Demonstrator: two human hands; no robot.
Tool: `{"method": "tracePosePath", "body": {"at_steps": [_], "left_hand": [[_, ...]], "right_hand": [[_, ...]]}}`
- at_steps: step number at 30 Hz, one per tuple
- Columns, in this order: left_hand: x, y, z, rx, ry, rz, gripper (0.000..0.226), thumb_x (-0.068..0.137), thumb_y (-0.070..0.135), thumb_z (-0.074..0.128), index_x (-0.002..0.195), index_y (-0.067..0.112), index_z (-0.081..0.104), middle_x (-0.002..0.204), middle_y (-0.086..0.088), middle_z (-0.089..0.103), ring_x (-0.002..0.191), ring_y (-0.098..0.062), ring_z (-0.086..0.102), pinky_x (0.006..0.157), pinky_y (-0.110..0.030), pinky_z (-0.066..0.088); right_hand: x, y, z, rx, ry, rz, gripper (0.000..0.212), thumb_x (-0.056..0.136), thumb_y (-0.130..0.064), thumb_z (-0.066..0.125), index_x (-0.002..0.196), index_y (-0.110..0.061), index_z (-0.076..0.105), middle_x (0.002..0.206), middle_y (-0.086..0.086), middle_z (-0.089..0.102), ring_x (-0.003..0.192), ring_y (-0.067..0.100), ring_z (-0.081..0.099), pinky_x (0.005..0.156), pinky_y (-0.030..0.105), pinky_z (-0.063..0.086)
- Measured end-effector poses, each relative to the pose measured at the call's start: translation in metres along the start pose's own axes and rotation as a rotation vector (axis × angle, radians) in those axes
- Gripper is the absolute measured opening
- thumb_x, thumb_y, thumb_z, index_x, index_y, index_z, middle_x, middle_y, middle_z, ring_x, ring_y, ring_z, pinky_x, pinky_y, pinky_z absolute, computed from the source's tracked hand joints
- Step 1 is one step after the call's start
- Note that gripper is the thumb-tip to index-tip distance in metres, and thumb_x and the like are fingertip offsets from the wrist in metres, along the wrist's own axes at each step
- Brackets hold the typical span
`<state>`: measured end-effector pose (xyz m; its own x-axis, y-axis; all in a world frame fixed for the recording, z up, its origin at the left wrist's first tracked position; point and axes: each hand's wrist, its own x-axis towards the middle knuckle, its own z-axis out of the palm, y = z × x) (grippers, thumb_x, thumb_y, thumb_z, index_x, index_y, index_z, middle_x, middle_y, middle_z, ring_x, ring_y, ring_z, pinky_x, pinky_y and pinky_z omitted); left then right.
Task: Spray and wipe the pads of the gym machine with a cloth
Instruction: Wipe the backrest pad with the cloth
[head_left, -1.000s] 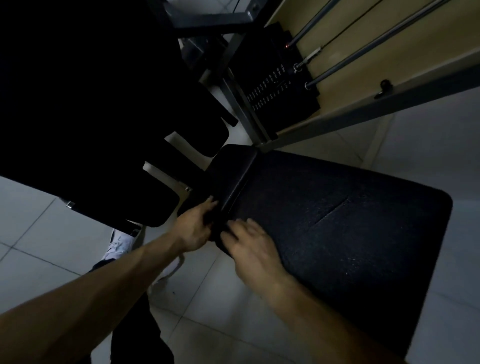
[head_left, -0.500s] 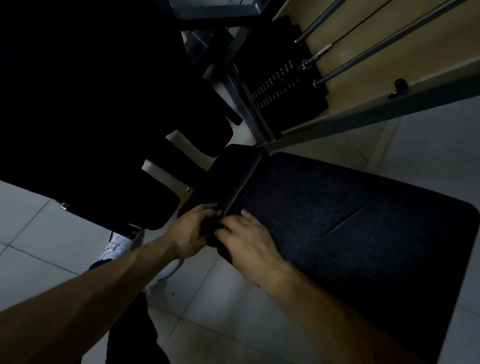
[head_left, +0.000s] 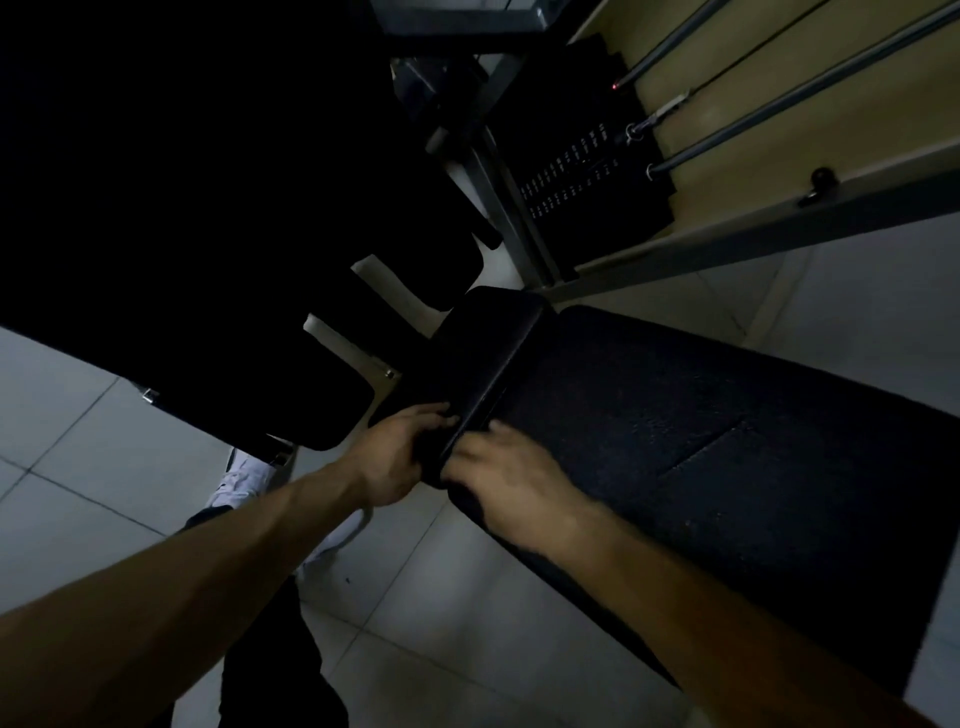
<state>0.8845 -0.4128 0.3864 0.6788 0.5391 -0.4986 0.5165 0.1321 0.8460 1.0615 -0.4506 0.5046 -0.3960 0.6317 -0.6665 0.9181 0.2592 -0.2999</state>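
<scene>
Pale floor tiles (head_left: 78, 415) are seen below. The narrow pad's (head_left: 483, 353) near end is clasped by the left hand (head_left: 397, 457); just right of it, on the wide pad (head_left: 701, 441), the blurred right hand's (head_left: 514, 478) grip cannot be told. Wiping is judged in hand; a stroke along that pad is called for.
</scene>
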Motion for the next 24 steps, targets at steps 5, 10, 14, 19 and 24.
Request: {"method": "tracePosePath", "body": {"at_steps": [5, 10, 14, 19, 24], "left_hand": [[-0.007, 0.007, -0.002, 0.016, -0.036, -0.027, 0.074, 0.088, -0.013, 0.048, 0.154, 0.020, 0.044, 0.166, 0.003, 0.027, 0.154, -0.015, 0.024, 0.126, -0.035, 0.024], [-0.012, 0.003, 0.005, -0.098, -0.024, -0.066, 0.072, 0.088, -0.017, 0.046, 0.152, 0.014, 0.046, 0.167, 0.000, 0.027, 0.155, -0.017, 0.023, 0.126, -0.038, 0.024], [-0.018, 0.003, 0.010, -0.163, -0.023, -0.095, 0.072, 0.087, -0.017, 0.045, 0.154, 0.007, 0.039, 0.163, -0.005, 0.035, 0.153, -0.020, 0.028, 0.127, -0.038, 0.022], [-0.033, 0.014, 0.022, -0.137, 0.018, -0.122, 0.067, 0.092, -0.013, 0.045, 0.155, 0.010, 0.040, 0.168, -0.001, 0.023, 0.155, -0.018, 0.022, 0.127, -0.032, 0.020], [-0.036, 0.017, 0.032, -0.110, 0.027, -0.168, 0.074, 0.092, -0.012, 0.041, 0.160, 0.018, 0.032, 0.170, 0.002, 0.013, 0.157, -0.019, 0.016, 0.128, -0.036, 0.018]], "right_hand": [[0.003, 0.047, -0.026, -0.048, 0.007, 0.025, 0.056, 0.086, 0.003, 0.067, 0.135, -0.025, 0.066, 0.142, 0.000, 0.059, 0.135, 0.021, 0.051, 0.125, 0.043, 0.019], [0.010, 0.031, -0.013, -0.060, 0.135, 0.146, 0.051, 0.082, 0.007, 0.068, 0.127, -0.015, 0.071, 0.127, 0.011, 0.066, 0.116, 0.035, 0.062, 0.117, 0.049, 0.034], [-0.004, -0.008, 0.017, 0.029, -0.083, -0.112, 0.049, 0.093, 0.001, 0.064, 0.135, -0.024, 0.067, 0.140, 0.001, 0.059, 0.132, 0.023, 0.053, 0.125, 0.033, 0.015], [-0.086, 0.018, -0.043, 0.064, -0.224, -0.134, 0.044, 0.103, -0.013, 0.055, 0.141, -0.035, 0.060, 0.152, -0.012, 0.050, 0.147, 0.004, 0.035, 0.126, 0.021, 0.004], [-0.114, 0.019, -0.047, -0.034, -0.145, -0.110, 0.043, 0.100, -0.013, 0.061, 0.138, -0.032, 0.063, 0.154, -0.007, 0.051, 0.150, 0.009, 0.035, 0.128, 0.035, 0.015]]}}
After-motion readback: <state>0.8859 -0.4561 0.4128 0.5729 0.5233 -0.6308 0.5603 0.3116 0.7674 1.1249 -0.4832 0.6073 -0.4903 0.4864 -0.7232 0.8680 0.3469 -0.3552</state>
